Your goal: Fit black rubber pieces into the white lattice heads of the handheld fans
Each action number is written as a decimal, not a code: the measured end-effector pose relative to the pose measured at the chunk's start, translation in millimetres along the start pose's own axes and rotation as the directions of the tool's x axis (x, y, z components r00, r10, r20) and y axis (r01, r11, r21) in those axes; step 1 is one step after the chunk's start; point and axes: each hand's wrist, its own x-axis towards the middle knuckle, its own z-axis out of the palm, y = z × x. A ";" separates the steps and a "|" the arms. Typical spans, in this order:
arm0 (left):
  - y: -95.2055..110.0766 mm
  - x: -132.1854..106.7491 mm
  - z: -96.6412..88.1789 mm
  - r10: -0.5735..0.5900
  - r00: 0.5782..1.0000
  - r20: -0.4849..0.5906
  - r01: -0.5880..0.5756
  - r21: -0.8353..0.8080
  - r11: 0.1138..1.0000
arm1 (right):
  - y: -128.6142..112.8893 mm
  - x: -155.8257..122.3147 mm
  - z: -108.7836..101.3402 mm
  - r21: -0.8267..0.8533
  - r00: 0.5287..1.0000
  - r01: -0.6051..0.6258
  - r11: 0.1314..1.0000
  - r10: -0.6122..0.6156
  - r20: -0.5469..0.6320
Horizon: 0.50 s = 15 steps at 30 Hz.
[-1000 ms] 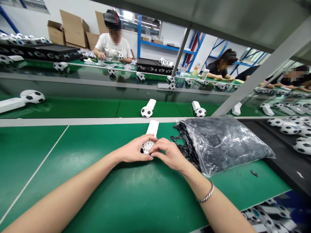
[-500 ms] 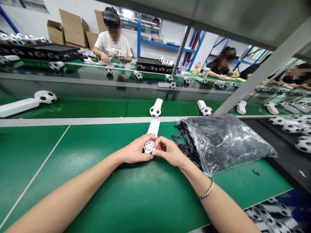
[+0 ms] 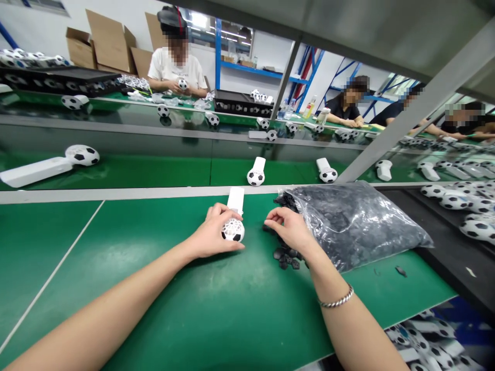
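My left hand point(image 3: 212, 233) is wrapped round a white handheld fan point(image 3: 233, 221) whose round, football-shaped head faces up and shows one black patch; its handle points away from me. My right hand point(image 3: 289, 229) has its fingers pinched together over loose small black pieces point(image 3: 286, 255) that spill from the mouth of a clear plastic bag point(image 3: 353, 221). Whether a piece is between those fingertips is too small to make out. Both hands rest on the green worktable point(image 3: 116, 242).
Finished football fans point(image 3: 256, 173) lie on the green conveyor behind the table; a long white one point(image 3: 46, 165) is at the left. A black tray of fans point(image 3: 460, 206) sits at the right. A slanted metal post point(image 3: 390, 129) rises beside the bag. Other people work at the far bench.
My right hand has left the fan head and moved right to the black pieces at the bag's mouth. The left hand keeps the fan. The fans on the conveyor have drifted right.
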 end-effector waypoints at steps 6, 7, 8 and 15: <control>-7.2 2.3 -19.1 -0.015 0.989 0.146 0.029 -0.096 0.995 | 1.6 -3.0 5.6 -0.363 0.990 -0.063 0.930 0.103 0.094; -6.8 2.0 -20.3 0.000 0.985 0.173 0.021 -0.120 0.993 | 1.2 -3.1 6.5 -0.384 0.991 -0.057 0.922 0.098 0.090; -5.8 1.5 -20.5 0.018 0.981 0.192 0.010 -0.143 0.990 | 1.1 -3.0 7.1 -0.401 0.992 -0.040 0.915 0.084 0.092; 2.9 -0.5 -14.7 0.014 0.990 0.139 0.006 -0.146 0.989 | 5.7 0.5 6.2 -0.423 0.995 0.095 0.901 -0.081 0.052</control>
